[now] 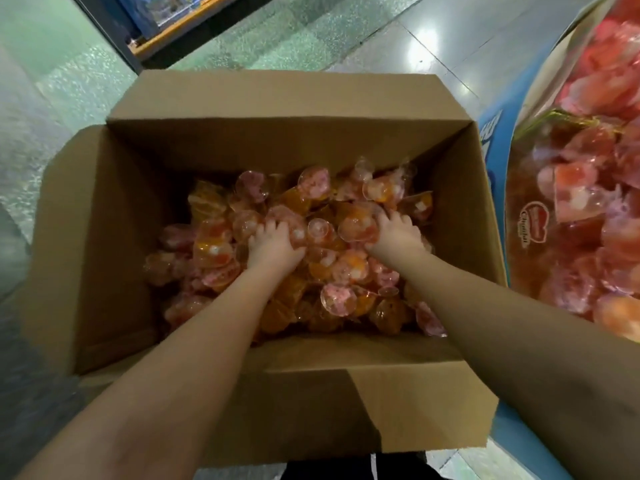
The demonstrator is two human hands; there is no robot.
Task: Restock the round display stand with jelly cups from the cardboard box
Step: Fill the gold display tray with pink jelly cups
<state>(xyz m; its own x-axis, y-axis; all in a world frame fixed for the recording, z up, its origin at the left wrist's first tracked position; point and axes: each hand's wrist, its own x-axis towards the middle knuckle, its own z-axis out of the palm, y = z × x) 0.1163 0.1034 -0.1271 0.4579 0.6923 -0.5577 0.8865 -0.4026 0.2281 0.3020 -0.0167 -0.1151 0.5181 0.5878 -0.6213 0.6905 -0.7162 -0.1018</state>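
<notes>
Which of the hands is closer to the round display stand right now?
Right. The right hand is buried among jelly cups on the cardboard box's stand side; the left hand works nearer the box's middle, farther from the display stand.

The single head view looks steeply down — close over the open cardboard box (277, 140) — with the display stand (498, 168) at its right edge.

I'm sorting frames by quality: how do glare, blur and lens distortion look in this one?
Head view: ceiling lights glare off the floor tiles; the display stand at the right edge is soft and smeared; the cardboard box bulges from wide-angle distortion; jelly cups and both hands, left hand and right hand, are fairly soft.
</notes>
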